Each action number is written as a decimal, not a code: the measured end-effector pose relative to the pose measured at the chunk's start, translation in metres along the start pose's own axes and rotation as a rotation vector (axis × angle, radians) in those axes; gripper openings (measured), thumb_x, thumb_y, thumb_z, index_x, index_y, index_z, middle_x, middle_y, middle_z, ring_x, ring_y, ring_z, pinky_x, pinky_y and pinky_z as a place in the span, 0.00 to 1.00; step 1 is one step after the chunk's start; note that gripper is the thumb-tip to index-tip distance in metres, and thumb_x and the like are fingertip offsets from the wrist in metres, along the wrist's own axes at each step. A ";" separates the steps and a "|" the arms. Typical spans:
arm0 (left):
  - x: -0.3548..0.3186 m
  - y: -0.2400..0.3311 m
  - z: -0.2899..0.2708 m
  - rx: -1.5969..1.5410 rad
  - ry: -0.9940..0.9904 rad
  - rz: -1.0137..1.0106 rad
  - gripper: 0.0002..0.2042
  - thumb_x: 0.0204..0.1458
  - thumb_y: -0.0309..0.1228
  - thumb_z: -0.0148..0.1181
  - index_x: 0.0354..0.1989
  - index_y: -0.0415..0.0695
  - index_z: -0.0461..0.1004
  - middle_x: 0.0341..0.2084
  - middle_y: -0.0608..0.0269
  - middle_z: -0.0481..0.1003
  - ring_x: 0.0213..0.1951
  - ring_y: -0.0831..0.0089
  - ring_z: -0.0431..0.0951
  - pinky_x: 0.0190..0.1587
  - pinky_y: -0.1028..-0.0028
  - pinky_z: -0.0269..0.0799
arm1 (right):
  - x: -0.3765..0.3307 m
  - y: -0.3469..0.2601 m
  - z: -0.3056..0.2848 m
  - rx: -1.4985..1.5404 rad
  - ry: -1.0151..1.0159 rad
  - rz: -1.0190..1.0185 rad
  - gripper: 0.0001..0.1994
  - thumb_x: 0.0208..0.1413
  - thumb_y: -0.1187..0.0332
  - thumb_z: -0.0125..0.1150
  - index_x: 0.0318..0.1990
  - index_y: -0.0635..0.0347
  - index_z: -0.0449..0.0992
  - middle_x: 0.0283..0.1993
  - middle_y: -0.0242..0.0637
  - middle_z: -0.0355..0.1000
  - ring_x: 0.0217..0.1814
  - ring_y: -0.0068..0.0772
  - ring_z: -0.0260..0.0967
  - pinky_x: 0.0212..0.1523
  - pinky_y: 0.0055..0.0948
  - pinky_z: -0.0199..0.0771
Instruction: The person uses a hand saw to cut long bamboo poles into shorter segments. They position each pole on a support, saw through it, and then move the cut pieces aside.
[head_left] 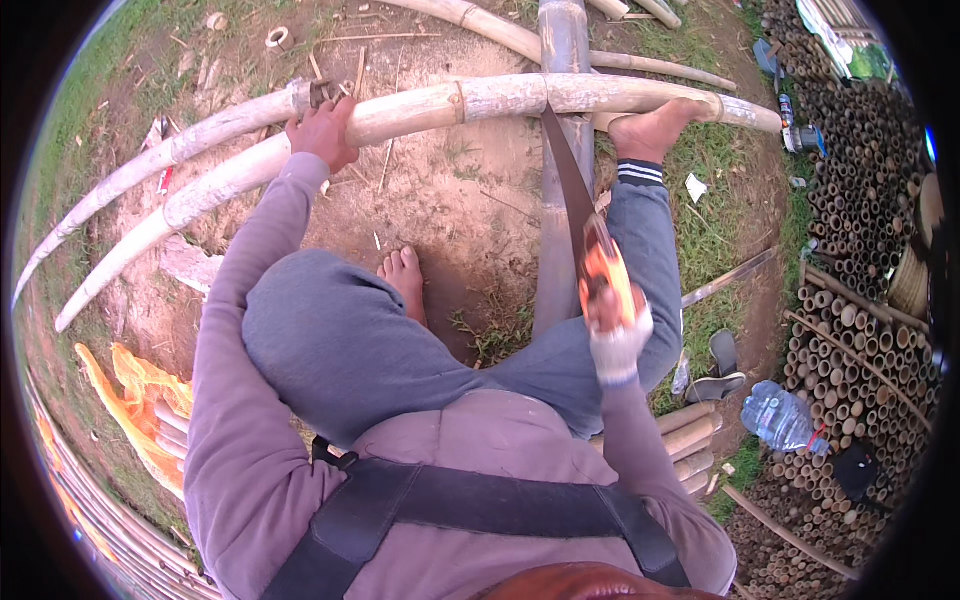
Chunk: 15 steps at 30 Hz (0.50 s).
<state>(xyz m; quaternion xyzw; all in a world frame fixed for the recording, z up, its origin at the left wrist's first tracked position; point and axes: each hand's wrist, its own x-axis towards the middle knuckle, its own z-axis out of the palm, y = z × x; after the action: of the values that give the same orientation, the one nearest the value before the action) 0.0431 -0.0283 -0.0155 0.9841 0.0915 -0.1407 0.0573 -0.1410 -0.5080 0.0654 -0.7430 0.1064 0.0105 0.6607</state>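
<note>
We've got our left hand (322, 132) clamped round the long pale bamboo pole (480, 100) and a bare foot (652, 128) pinning it over the grey crosswise pole (563, 60) so it won't roll, while our gloved right hand (617, 335) grips the orange-handled handsaw (590, 235), blade biting the pole's top.

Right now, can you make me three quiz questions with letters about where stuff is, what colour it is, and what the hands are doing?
1. Where is the right foot?
A. on the bamboo pole
B. in a sandal
C. on the bottle

2. What colour is the saw handle?
A. blue
B. orange
C. green

3. What is the left hand doing?
A. waving
B. holding the pole
C. holding the bottle

Answers:
1 A, the bare foot presses on the pole.
2 B, the handle in the gloved right hand is orange.
3 B, its fingers rest on the pole.
</note>
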 end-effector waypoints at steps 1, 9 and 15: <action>0.005 0.012 0.001 -0.005 0.006 0.035 0.38 0.43 0.34 0.78 0.67 0.63 0.69 0.61 0.60 0.76 0.66 0.51 0.74 0.70 0.35 0.61 | -0.026 0.002 -0.021 -0.135 0.019 -0.044 0.10 0.71 0.65 0.64 0.45 0.64 0.75 0.37 0.34 0.79 0.34 0.18 0.75 0.32 0.23 0.77; -0.003 0.006 -0.005 0.039 0.002 -0.033 0.39 0.44 0.36 0.79 0.68 0.61 0.67 0.62 0.60 0.75 0.68 0.52 0.74 0.70 0.34 0.61 | 0.160 0.008 0.099 -0.134 0.041 -0.173 0.11 0.68 0.65 0.69 0.42 0.64 0.77 0.30 0.33 0.77 0.28 0.23 0.75 0.29 0.26 0.77; -0.001 0.009 -0.008 0.068 -0.029 -0.059 0.38 0.47 0.38 0.77 0.69 0.61 0.66 0.66 0.60 0.73 0.69 0.53 0.72 0.72 0.33 0.58 | 0.169 0.020 0.100 0.014 0.026 -0.040 0.12 0.68 0.65 0.69 0.44 0.65 0.75 0.34 0.35 0.76 0.30 0.22 0.73 0.33 0.28 0.79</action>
<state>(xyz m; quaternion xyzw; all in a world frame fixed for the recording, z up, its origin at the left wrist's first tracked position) 0.0457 -0.0366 -0.0066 0.9803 0.1150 -0.1595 0.0209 0.0333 -0.4356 0.0067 -0.7404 0.1003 -0.0129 0.6645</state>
